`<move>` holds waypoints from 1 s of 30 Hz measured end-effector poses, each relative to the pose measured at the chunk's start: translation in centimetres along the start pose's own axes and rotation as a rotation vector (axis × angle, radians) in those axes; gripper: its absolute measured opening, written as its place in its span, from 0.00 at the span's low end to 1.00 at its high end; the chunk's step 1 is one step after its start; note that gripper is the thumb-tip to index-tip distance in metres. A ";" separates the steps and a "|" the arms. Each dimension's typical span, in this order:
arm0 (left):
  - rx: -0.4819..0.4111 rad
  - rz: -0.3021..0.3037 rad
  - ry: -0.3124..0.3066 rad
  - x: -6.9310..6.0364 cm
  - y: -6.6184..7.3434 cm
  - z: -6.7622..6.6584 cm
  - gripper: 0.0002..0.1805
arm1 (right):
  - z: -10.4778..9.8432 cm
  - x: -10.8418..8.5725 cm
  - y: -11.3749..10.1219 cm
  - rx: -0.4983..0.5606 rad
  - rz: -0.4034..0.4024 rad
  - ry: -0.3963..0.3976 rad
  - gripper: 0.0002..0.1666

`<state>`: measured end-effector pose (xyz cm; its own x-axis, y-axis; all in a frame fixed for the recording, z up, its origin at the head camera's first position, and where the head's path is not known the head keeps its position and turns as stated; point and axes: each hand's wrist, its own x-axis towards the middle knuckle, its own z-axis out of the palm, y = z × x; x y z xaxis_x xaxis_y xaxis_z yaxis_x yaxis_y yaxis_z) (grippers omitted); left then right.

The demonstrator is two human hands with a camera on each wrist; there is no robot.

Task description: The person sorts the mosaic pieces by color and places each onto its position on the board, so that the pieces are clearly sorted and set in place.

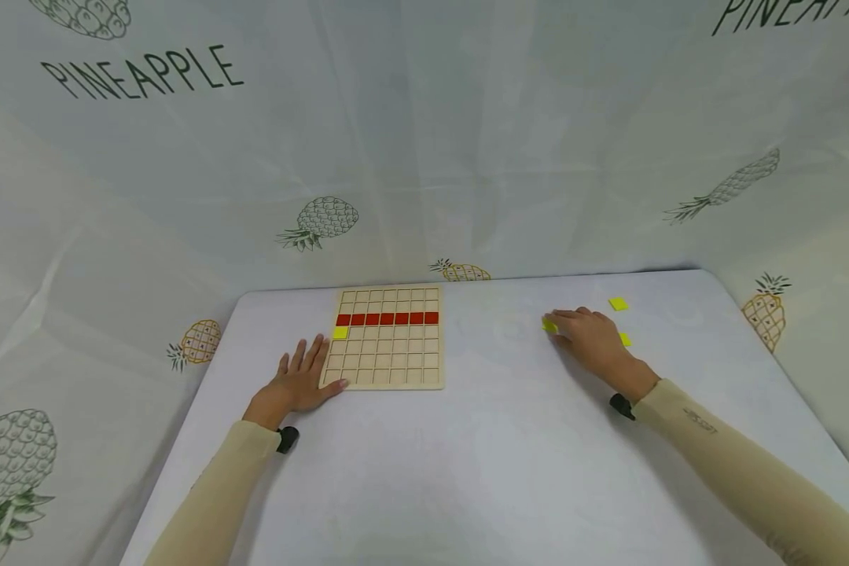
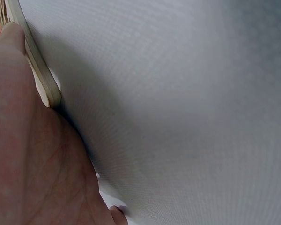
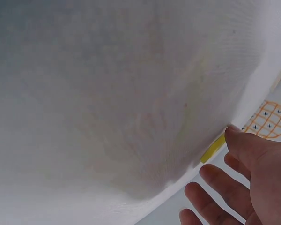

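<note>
A pale wooden grid board (image 1: 382,385) lies flat on the table. A row of several red square tiles (image 1: 373,319) crosses it, and one yellow tile (image 1: 340,332) sits below that row's left end. My left hand (image 1: 302,383) rests flat beside the board's left side, fingers spread and thumb over its near left corner. In the left wrist view the thumb lies against the wooden board edge (image 2: 40,65). Off to the right, my right hand (image 1: 594,342) pinches another yellow tile (image 1: 549,324) between thumb and fingers, low at the table. The right wrist view shows that tile by the thumb tip.
Two more yellow tiles lie near the right hand: one loose tile (image 1: 619,303) behind it and a partly covered tile (image 1: 625,339) beside it. The white table (image 1: 453,472) meets a pineapple-printed cloth (image 1: 509,196) at the back and sides.
</note>
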<state>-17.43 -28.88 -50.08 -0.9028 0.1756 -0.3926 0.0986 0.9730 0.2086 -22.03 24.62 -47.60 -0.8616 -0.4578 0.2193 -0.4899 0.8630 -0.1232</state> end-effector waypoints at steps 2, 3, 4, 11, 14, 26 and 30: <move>-0.003 -0.002 0.003 0.2 -0.2 0.1 0.62 | 0.1 0.0 0.0 0.001 -0.011 -0.001 0.24; -0.002 -0.004 0.002 0.2 -0.3 0.2 0.62 | 0.1 0.1 -0.1 0.003 -0.014 -0.003 0.24; -0.003 -0.005 0.003 0.2 -0.3 0.2 0.62 | 0.1 0.1 -0.1 0.001 -0.016 -0.006 0.24; 0.000 -0.012 0.009 0.2 -0.2 0.2 0.60 | 0.0 0.3 -0.4 -0.011 -0.032 -0.003 0.20; 0.007 -0.009 0.011 0.2 -0.3 0.3 0.61 | 0.0 0.4 -0.6 -0.028 -0.036 0.002 0.19; -0.016 -0.008 0.009 -0.3 0.3 -0.3 0.58 | 0.1 0.7 -1.0 -0.125 -0.072 -0.045 0.18; -0.014 -0.007 0.011 -0.2 0.2 -0.2 0.58 | 0.1 0.7 -1.2 -0.136 -0.074 -0.047 0.18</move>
<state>-17.31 -28.74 -49.77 -0.9082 0.1670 -0.3838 0.0864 0.9720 0.2186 -22.06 23.21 -47.34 -0.8309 -0.5277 0.1766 -0.5324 0.8462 0.0240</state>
